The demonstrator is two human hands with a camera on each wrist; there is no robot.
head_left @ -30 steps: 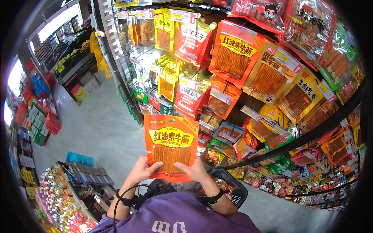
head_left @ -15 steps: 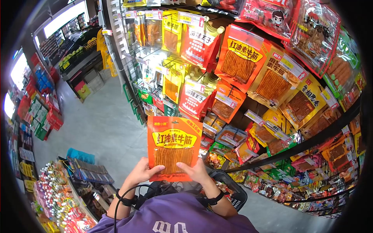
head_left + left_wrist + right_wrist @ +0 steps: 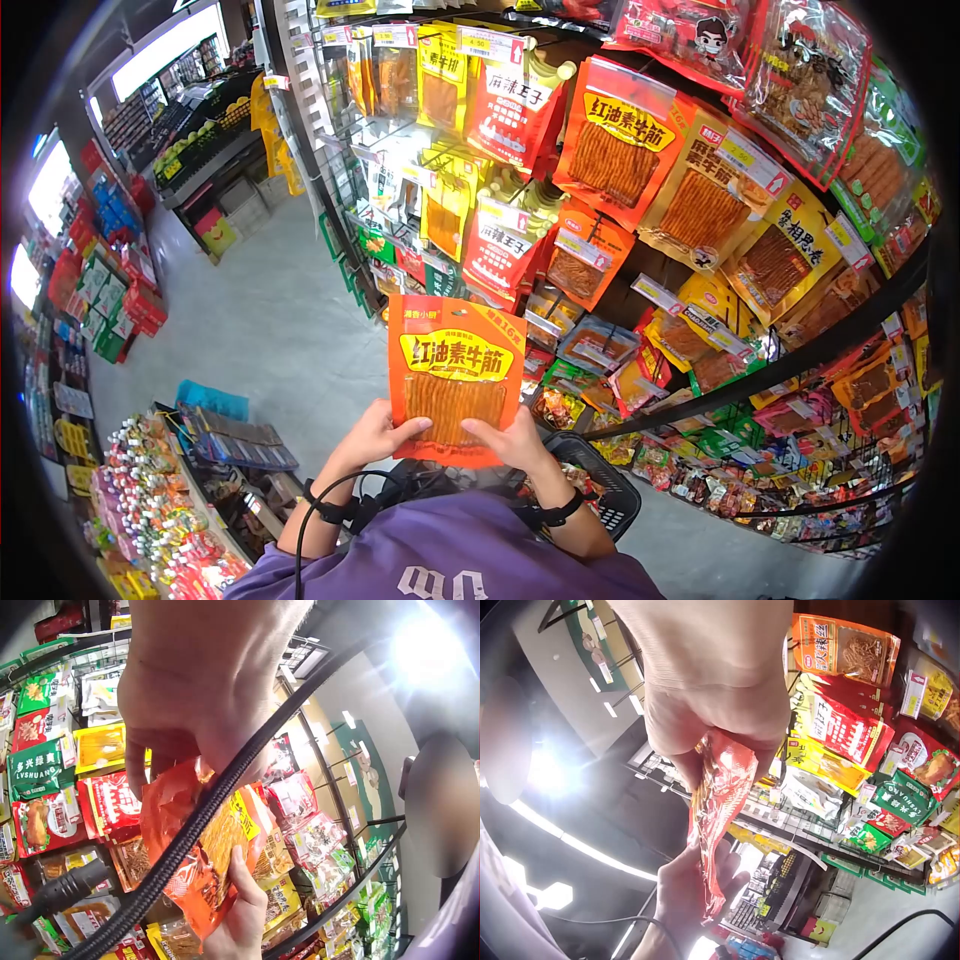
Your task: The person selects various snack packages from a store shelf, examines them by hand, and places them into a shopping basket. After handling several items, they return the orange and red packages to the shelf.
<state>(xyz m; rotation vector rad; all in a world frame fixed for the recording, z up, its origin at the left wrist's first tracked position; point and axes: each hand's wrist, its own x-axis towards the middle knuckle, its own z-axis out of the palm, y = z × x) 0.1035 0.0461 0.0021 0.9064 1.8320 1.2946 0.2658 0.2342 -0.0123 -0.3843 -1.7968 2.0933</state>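
Note:
In the head view an orange snack packet (image 3: 457, 380) with a yellow label stands upright, front towards the camera. My left hand (image 3: 385, 436) pinches its lower left side, thumb on the front; my right hand (image 3: 513, 440) pinches the lower right side in the same way. The left wrist view has the packet (image 3: 217, 840) between my left hand (image 3: 199, 697) and my right hand (image 3: 240, 915). From the side, the packet (image 3: 724, 795) looks thin and creased in the right wrist view, below my right hand (image 3: 712, 690), with my left hand (image 3: 690, 892) at its other edge.
Racks of hanging snack packets (image 3: 615, 145) fill the right side. A black basket (image 3: 605, 490) holding packets is behind my right forearm. Grey floor (image 3: 270, 320) runs along the left, with a candy display (image 3: 160, 510) at lower left and a produce stand (image 3: 205, 130) farther back.
The packet and both hands have shifted slightly right in the head view. Both hands keep their hold. The shelves moved right in the picture at first, then stayed nearly still.

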